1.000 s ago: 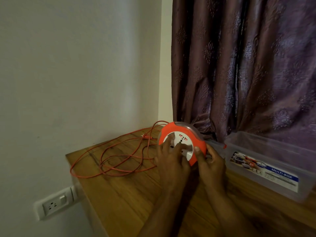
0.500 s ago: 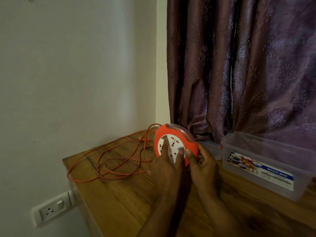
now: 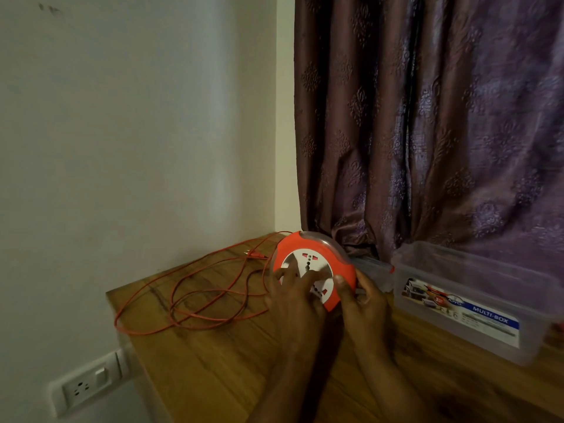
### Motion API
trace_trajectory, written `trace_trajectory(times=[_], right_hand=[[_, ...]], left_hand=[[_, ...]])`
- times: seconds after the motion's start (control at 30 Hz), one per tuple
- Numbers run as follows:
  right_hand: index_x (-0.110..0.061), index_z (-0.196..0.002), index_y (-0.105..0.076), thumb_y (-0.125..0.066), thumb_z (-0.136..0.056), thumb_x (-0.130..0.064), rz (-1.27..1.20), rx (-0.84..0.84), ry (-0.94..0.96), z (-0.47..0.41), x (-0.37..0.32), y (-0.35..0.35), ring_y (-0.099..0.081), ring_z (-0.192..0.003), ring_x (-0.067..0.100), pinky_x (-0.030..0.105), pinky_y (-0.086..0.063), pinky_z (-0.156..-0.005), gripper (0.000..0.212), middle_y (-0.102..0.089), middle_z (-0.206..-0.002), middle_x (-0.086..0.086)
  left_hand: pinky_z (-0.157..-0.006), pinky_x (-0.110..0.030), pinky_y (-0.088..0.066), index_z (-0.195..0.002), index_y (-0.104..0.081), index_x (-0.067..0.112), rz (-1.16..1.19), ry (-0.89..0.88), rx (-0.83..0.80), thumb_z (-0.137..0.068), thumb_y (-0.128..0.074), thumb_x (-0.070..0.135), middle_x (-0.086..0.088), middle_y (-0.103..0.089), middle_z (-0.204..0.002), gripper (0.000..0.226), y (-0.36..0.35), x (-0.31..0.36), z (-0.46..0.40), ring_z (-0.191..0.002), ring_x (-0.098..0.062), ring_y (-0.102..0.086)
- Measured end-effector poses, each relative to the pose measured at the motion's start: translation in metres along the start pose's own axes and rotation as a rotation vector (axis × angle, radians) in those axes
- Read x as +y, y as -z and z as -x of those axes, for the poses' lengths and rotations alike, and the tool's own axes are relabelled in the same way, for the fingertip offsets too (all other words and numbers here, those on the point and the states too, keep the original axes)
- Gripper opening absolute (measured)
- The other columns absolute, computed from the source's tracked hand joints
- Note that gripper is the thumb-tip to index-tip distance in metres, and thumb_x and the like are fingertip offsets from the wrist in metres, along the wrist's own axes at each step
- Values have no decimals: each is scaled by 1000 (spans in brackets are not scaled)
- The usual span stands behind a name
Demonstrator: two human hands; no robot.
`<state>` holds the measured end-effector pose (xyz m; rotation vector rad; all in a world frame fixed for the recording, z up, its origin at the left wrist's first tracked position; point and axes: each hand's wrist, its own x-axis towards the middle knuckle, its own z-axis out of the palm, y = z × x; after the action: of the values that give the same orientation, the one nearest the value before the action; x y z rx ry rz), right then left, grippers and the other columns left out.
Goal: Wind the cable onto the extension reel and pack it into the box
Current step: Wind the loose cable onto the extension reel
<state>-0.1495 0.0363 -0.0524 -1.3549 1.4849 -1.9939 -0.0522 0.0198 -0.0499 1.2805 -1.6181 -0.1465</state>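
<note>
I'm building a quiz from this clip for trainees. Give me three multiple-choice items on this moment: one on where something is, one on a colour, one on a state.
1. Where does the clear plastic box stand, as the person sees it?
A. Right of the reel, by the curtain
B. On the floor
C. Left of the loose cable

2. What colour is the cable?
A. Black
B. Orange-red
C. White

3. What state is the cable in?
A. Fully wound onto the reel
B. Mostly loose in loops on the table
C. Plugged into the wall socket

Answers: 1 A, it sits on the wooden table beside the reel, under the curtain. 2 B, it matches the reel's rim. 3 B, loops spread over the table left of both hands, left hand and right hand, which hold the reel.
</note>
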Motion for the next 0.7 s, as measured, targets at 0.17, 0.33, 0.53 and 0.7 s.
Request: trace_trajectory(times=[0.17, 0.33, 0.53, 0.7], right_hand=[[-17, -122, -60, -62, -86, -36, -3, -4, 0, -3, 0, 0, -65, -90, 13, 15, -48, -63, 41, -67, -111, 4], [-17, -118, -62, -65, -86, -31, -36, 39, 0, -7, -4, 4, -66, -84, 9, 10, -50, -54, 35, -69, -106, 4], [-17, -121, -61, -65, -85, -32, -38, 36, 16, -3, -6, 1, -67, -93, 16, 23, -55, -70, 39, -68, -110, 3], [-18, -121, -61, -65, -84, -35, -23, -1, 34, 1, -5, -4, -67, -93, 14, 25, -59, -70, 41, -67, -112, 2]], left_hand=[[-103, -44, -32, -106, -66, 38, 86, -64, 89, -78, -61, 12, 5, -50, -138, 38, 2, 3, 1, -129, -21, -35], [-91, -39, -37, -123, -48, 37, 181, 98, 196, -88, -50, 39, 11, -62, -112, 35, 7, -1, 2, -107, -12, -51], [-99, -50, -42, -142, -18, 48, 148, 142, -51, -83, -29, 70, 5, -58, -130, 63, 5, 1, 5, -112, -16, -57], [-104, -54, -36, -140, -23, 50, 252, 206, -25, -85, -40, 65, 2, -66, -119, 59, 10, -2, 3, -108, -15, -61]])
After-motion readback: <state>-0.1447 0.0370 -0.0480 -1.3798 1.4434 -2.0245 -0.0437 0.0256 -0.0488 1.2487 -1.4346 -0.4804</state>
